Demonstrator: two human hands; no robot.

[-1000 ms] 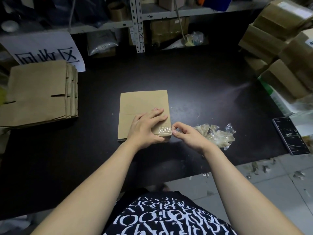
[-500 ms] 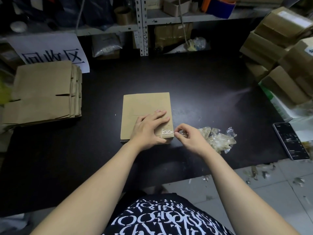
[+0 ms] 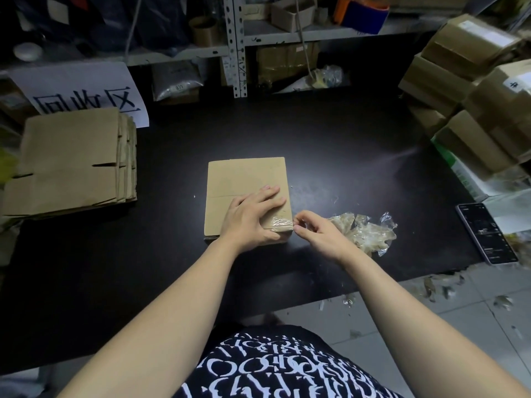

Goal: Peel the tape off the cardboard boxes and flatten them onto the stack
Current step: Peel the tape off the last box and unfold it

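1. A cardboard box is laid centrally on the black table, pressed by the straight-fingered left hand.
2. Its corner tape is pinched by the right hand.
3. The stack is set far left, with metal shelving behind.

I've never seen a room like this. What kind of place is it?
Probably a storeroom or packing room where old boxes get recycled. Taped boxes pile up on the right, a stack of flattened ones sits on the left, and a metal shelf crammed with supplies stands behind the table.
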